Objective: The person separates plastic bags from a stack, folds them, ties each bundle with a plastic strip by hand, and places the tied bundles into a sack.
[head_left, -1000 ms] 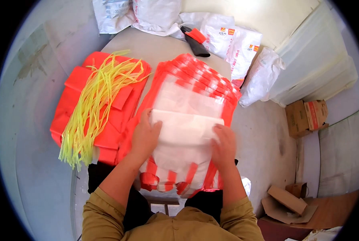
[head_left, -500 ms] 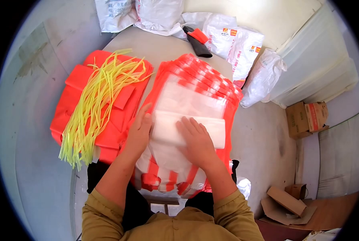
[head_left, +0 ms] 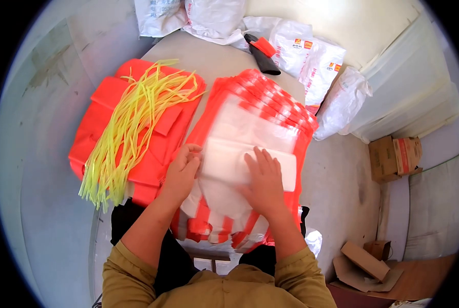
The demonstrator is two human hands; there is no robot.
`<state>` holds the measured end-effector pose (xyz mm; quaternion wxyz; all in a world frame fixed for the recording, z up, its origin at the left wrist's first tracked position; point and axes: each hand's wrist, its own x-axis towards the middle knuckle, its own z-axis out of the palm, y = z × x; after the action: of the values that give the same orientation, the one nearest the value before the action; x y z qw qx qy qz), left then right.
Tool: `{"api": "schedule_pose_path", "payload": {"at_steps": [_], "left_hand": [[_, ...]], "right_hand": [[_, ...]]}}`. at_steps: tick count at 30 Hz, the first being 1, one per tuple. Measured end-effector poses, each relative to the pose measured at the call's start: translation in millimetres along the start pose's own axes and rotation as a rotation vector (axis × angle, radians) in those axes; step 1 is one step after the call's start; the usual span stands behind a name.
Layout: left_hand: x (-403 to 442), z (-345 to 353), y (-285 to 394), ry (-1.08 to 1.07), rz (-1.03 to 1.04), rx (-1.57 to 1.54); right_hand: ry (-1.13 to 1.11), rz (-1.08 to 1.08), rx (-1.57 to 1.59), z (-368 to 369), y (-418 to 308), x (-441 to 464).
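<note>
A stack of red-and-clear striped plastic bags lies in front of me, with its far edges fanned out. On top, a clear whitish plastic bag is folded over into a flat band. My right hand rests on this band with its fingers spread. At the band's left edge is my left hand, its fingers bent and its thumb a little apart from them. I see nothing held in it. Left of the stack, a bundle of yellow plastic strips lies across folded red plastic bags.
White printed sacks stand along the far edge of the table. Near them lies a black roll-like object with a red band. Cardboard boxes sit on the floor at right, and opened cardboard lies lower right.
My left hand's fingers have bent inward at the bag's edge. My right hand has shifted slightly over the folded band. The whole view has moved a little.
</note>
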<state>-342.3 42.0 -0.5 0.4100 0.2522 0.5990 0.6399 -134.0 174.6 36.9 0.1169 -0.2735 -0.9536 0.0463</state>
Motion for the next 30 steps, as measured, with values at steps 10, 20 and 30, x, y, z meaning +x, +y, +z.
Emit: {"api": "schedule_pose_path", "payload": {"at_steps": [10, 20, 30], "left_hand": [[-2.2, -9.8, -13.5, -0.021, 0.090, 0.021], [-16.4, 20.2, 8.6, -0.095, 0.861, 1.091], [-0.7, 40.5, 1.8, -0.072, 0.899, 1.202]], "right_hand": [[0.355, 0.508, 0.650, 11.0, 76.8, -58.3], [0.061, -0.006, -0.035, -17.1, 46.4, -45.8], [0.092, -0.125, -0.129, -26.3, 49.8, -30.6]]}}
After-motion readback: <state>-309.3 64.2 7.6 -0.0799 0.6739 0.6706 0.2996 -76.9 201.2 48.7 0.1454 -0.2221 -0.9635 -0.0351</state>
